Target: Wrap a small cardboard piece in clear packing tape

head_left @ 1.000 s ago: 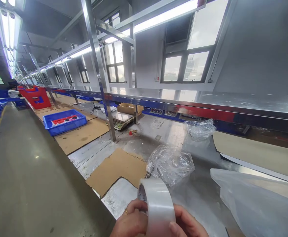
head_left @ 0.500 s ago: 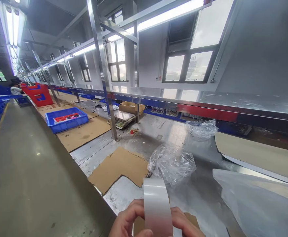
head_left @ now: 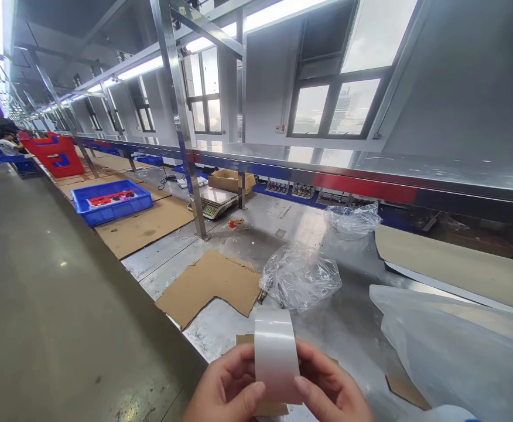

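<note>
A glossy white roll (head_left: 276, 357), which looks like wide tape seen edge-on, is held upright between both hands at the bottom centre. My left hand (head_left: 228, 384) is closed on its left side, the thumb against the lower front. On the other side my right hand (head_left: 333, 384) grips it, thumb at the lower right edge and fingers behind. The roll's far side and some fingertips are hidden. Under the hands, pieces of brown cardboard (head_left: 244, 339) show on the metal bench. Just beyond the roll lies crumpled clear plastic (head_left: 300, 275).
An L-shaped cardboard sheet (head_left: 210, 284) lies on the bench (head_left: 263, 220). A weighing scale (head_left: 215, 202) stands behind the metal post (head_left: 186, 146). Farther left are a blue tray (head_left: 111, 200) and a red bin (head_left: 57, 155). Translucent sheeting (head_left: 454, 346) covers the right. A person (head_left: 8, 143) is far left.
The view has shifted, so the bench things sit slightly higher and further left. The hands have come further into view, with both thumbs now showing on the roll's front.
</note>
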Demonstrator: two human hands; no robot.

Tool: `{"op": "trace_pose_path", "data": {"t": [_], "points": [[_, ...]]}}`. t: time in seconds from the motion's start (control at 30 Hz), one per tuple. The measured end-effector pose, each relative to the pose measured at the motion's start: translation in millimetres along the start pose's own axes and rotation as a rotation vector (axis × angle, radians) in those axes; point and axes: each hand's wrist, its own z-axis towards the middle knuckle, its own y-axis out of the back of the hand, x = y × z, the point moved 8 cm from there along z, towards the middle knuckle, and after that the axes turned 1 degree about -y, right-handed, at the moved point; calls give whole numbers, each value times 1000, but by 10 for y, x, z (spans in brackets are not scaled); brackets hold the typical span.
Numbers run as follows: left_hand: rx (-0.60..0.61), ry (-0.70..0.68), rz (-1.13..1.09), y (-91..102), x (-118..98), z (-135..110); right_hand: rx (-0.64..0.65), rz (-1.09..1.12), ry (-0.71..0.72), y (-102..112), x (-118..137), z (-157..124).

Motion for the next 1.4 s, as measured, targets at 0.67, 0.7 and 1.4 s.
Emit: {"op": "trace_pose_path", "data": {"t": [0.67, 0.7, 1.4], "points": [[-148, 194, -14, 106, 146, -98, 13, -66, -82, -94, -263, 58], [-167, 204, -12, 115, 158, -105, -17, -86, -88, -101, -271, 53], [-369, 240, -421, 291, 82, -218, 103, -418, 11, -101, -182, -43]]}}
